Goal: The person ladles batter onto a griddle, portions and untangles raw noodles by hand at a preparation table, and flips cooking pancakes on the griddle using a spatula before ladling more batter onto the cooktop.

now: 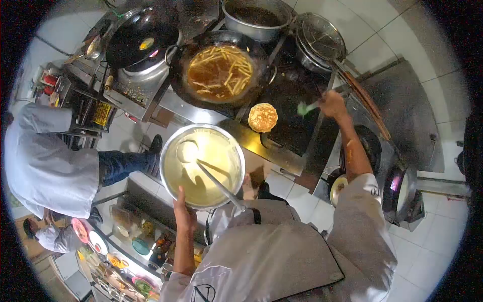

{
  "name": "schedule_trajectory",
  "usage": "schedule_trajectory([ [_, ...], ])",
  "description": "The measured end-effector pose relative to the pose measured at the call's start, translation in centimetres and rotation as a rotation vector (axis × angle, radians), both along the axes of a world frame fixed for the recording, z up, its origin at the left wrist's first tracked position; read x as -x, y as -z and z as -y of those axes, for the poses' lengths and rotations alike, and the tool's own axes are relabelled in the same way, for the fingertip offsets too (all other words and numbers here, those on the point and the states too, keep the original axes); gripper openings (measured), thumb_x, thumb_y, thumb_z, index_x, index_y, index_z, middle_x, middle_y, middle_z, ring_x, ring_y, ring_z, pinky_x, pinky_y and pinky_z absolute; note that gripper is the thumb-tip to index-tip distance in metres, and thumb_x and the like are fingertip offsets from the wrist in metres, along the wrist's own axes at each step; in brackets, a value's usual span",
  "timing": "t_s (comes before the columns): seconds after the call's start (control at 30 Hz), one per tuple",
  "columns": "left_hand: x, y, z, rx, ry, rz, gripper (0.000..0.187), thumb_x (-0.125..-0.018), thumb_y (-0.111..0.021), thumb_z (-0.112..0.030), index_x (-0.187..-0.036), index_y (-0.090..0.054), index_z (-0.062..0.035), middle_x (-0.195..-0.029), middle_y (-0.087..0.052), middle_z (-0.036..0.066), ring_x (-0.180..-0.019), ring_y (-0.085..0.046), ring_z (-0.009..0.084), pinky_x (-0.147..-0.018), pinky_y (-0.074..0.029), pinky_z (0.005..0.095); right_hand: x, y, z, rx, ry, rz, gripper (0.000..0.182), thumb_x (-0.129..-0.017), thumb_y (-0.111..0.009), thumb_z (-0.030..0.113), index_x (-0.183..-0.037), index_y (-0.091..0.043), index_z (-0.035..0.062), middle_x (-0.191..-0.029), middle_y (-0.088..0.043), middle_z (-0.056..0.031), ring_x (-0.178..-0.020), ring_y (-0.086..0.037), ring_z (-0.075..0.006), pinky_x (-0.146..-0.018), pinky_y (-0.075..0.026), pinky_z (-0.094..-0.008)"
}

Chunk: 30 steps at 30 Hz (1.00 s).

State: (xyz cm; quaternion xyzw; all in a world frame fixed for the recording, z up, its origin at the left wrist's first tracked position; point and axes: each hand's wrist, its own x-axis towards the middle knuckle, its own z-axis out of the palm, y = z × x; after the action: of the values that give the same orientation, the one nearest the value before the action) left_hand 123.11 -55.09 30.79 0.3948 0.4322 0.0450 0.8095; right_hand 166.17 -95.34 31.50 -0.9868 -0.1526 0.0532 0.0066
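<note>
My left hand (185,215) grips the near side of a large metal bowl (240,156), its thumb up at the rim. Pale yellow batter (173,173) fills much of the bowl, and a metal ladle (216,182) rests in it, handle towards my body. Over the right part of the black griddle (292,133), my right hand (332,104) is closed around a short utensil with a pale green head (304,108); blur hides its exact kind. A round golden-brown pancake (262,118) lies near the griddle's left edge, beyond the bowl.
A wok (176,75) of oil with pale frying strips stands beyond the bowl. Behind are a deep pot (256,35) and a strainer (322,38) on another pot. Another wok (136,48) sits at far left. A person in white (53,156) stands left; pans (400,191) are at right.
</note>
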Motion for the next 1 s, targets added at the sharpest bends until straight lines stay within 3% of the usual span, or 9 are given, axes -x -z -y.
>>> schedule_trajectory([
  [0.13, -1.0, 0.5, -0.7, -0.026, -0.012, -0.060, 0.069, -0.102, -0.060, -0.043, -0.153, -0.033, -0.0063, -0.139, -0.054, 0.016, -0.115, -0.064, 0.0293, -0.072, -0.063, 0.0410, -2.2, 2.2, -1.2, -0.134, -0.023, 0.048, 0.038, -0.085, -0.073, 0.040, -0.100, -0.071, 0.0053, -0.102, -0.070, -0.0224, -0.097, -0.067, -0.0448, -0.086, -0.054, -0.0536],
  [0.37, -2.3, 0.7, -1.6, 0.010, 0.049, -0.015, 0.068, -0.101, -0.062, -0.043, -0.152, -0.035, -0.0063, -0.140, -0.053, 0.016, -0.119, -0.062, 0.0304, -0.082, -0.061, 0.0457, -4.9, 4.9, 0.1, -0.346, 0.303, 0.158, 0.039, -0.086, -0.072, 0.042, -0.104, -0.072, 0.0068, -0.093, -0.071, -0.0276, -0.093, -0.070, -0.0436, -0.086, -0.055, -0.0519],
  [0.43, -2.4, 1.0, -1.9, 0.006, 0.087, -0.050, 0.070, -0.101, -0.062, -0.045, -0.152, -0.034, -0.0060, -0.143, -0.051, 0.016, -0.125, -0.058, 0.0309, -0.094, -0.056, 0.0494, -4.1, 5.8, 1.9, -0.156, -0.068, -0.187, 0.031, -0.089, -0.070, 0.034, -0.105, -0.075, 0.0084, -0.100, -0.072, -0.0219, -0.095, -0.070, -0.0397, -0.084, -0.055, -0.0508],
  [0.53, -2.8, 1.1, -1.8, 0.020, 0.125, 0.002, 0.073, -0.100, -0.063, -0.046, -0.154, -0.032, -0.0063, -0.145, -0.049, 0.016, -0.128, -0.055, 0.0315, -0.101, -0.052, 0.0509, 1.6, 0.5, 3.0, -0.130, 0.082, -0.068, 0.030, -0.087, -0.071, 0.032, -0.106, -0.076, 0.0104, -0.095, -0.072, -0.0212, -0.093, -0.070, -0.0416, -0.085, -0.055, -0.0515],
  [0.63, -3.5, 1.0, -1.0, 0.000, 0.155, -0.001, 0.075, -0.100, -0.062, -0.046, -0.155, -0.031, -0.0058, -0.148, -0.047, 0.016, -0.130, -0.054, 0.0316, -0.102, -0.051, 0.0499, 1.7, 1.4, 5.1, -0.200, 0.262, 0.060, 0.031, -0.086, -0.073, 0.031, -0.107, -0.076, 0.0074, -0.099, -0.071, -0.0247, -0.094, -0.069, -0.0445, -0.086, -0.055, -0.0506],
  [0.7, -4.0, 1.6, -0.2, -0.062, 0.129, -0.031, 0.068, -0.101, -0.061, -0.047, -0.149, -0.039, -0.0038, -0.142, -0.054, 0.015, -0.122, -0.060, 0.0298, -0.094, -0.055, 0.0471, 3.3, -0.7, 2.7, -0.425, 0.222, -0.143, 0.030, -0.086, -0.073, 0.034, -0.096, -0.074, 0.0059, -0.097, -0.071, -0.0238, -0.095, -0.068, -0.0456, -0.084, -0.054, -0.0545],
  [0.77, -4.6, 1.2, 1.2, -0.110, 0.136, -0.052, 0.063, -0.101, -0.059, -0.047, -0.144, -0.048, -0.0018, -0.135, -0.061, 0.013, -0.115, -0.066, 0.0281, -0.085, -0.059, 0.0443, 6.8, -0.3, 4.5, -0.321, 0.011, -0.057, 0.028, -0.085, -0.073, 0.033, -0.096, -0.075, 0.0074, -0.100, -0.071, -0.0240, -0.098, -0.068, -0.0437, -0.087, -0.055, -0.0521],
  [0.83, -4.2, -0.4, 2.6, -0.039, 0.187, 0.020, 0.072, -0.101, -0.061, -0.045, -0.154, -0.034, -0.0041, -0.149, -0.049, 0.017, -0.130, -0.055, 0.0319, -0.102, -0.051, 0.0497, 11.4, -0.5, 10.2, -0.291, 0.186, -0.064, 0.030, -0.085, -0.073, 0.034, -0.097, -0.075, 0.0067, -0.100, -0.071, -0.0253, -0.101, -0.068, -0.0442, -0.088, -0.055, -0.0524],
  [1.0, -3.6, -2.5, 6.8, -0.057, 0.284, 0.027, 0.071, -0.102, -0.059, -0.047, -0.152, -0.037, -0.0015, -0.146, -0.052, 0.016, -0.130, -0.054, 0.0309, -0.106, -0.046, 0.0489, 28.7, -3.9, 27.3, -0.469, 0.705, 0.027, 0.033, -0.091, -0.066, 0.031, -0.109, -0.074, 0.0042, -0.107, -0.071, -0.0263, -0.104, -0.067, -0.0455, -0.090, -0.053, -0.0522],
])
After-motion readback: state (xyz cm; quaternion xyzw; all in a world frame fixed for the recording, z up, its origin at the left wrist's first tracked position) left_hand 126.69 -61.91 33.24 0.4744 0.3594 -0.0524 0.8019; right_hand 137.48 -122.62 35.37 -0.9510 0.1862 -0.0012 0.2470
